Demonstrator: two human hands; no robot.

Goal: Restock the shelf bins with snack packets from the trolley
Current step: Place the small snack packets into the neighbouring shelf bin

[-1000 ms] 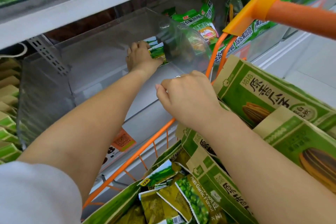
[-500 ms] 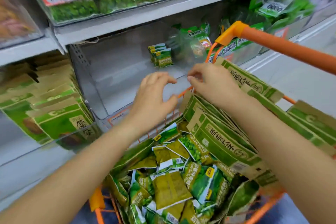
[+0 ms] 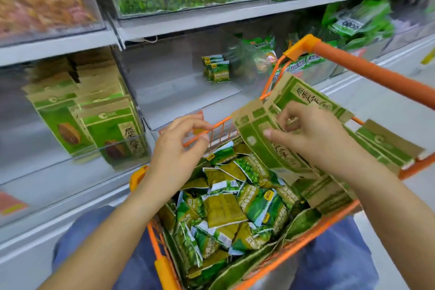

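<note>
Orange wire runs under the left hand (image 3: 179, 148), which hovers with bent, spread fingers and holds nothing. At 3 o'clock from it, the right hand (image 3: 306, 134) pinches the tops of the big brown-and-green bags (image 3: 266, 125) standing in the trolley (image 3: 329, 221). Small green snack packets (image 3: 226, 209) lie piled in the trolley, at 6 o'clock from both hands. At 12 o'clock, a clear shelf bin (image 3: 179, 87) holds a few small packets (image 3: 216, 70) at its back. At 9 o'clock, another bin (image 3: 131, 148) holds more big bags.
</note>
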